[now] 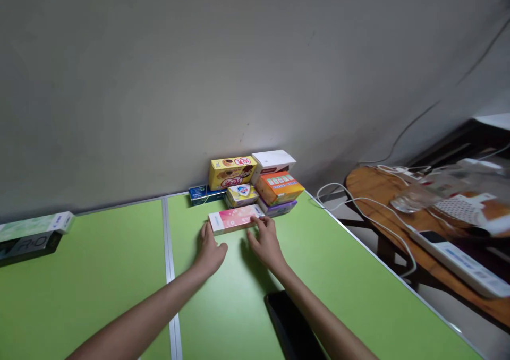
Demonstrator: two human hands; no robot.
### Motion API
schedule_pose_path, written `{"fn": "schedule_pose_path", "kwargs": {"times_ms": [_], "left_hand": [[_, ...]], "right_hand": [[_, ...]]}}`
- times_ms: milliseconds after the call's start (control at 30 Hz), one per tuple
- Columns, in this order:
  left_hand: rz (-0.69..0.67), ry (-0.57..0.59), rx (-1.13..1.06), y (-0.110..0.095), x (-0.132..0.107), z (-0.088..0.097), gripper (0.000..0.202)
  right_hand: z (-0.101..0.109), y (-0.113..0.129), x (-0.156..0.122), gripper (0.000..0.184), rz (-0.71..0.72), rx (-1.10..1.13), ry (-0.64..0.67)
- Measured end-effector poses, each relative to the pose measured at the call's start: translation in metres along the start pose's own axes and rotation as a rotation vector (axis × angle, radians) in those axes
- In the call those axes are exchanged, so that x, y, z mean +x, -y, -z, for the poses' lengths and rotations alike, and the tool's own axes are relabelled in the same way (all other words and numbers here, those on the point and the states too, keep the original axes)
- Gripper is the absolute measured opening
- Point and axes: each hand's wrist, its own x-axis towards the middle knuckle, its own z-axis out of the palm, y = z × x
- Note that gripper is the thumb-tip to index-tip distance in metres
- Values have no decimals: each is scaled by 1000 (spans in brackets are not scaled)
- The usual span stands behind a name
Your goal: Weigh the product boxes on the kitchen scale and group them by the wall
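A long pink-and-white box (pixel 235 219) lies flat on the green table, between my two hands. My left hand (pixel 209 251) presses its fingers against the box's left end, the thumb standing off to the side. At the right end, my right hand (pixel 266 240) has its fingertips on the near edge. Directly behind the pink box is a small yellow soap box (pixel 241 195). To the right of that, an orange box (pixel 279 188) rests on a purple box (pixel 278 208). A yellow biscuit box (pixel 231 174) stands behind, with a dark blue box (pixel 207 195) low at its left.
A white box (pixel 273 161) stands against the grey wall. A black phone-like object (pixel 292 325) lies under my right forearm. At far left, a green-and-white box (pixel 35 226) lies on a black box (pixel 32 248). Right of the table are a wooden stand (pixel 370 206), cables and a power strip (pixel 458 262).
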Motion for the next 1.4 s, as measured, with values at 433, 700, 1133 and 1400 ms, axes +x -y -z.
{"fn": "schedule_pose_path", "kwargs": {"times_ms": [433, 700, 1133, 1400], "left_hand": [[146, 91, -77, -25, -3, 19, 83], [54, 172, -229, -10, -84, 133, 56], [61, -328, 432, 131, -131, 345, 61], [99, -435, 647, 181, -118, 374, 61]], "right_hand": [[15, 18, 12, 44, 72, -77, 72], [-8, 132, -48, 38, 156, 239, 834], [-252, 297, -90, 44, 477, 153, 916], [-332, 355, -75, 51, 621, -53, 755]]}}
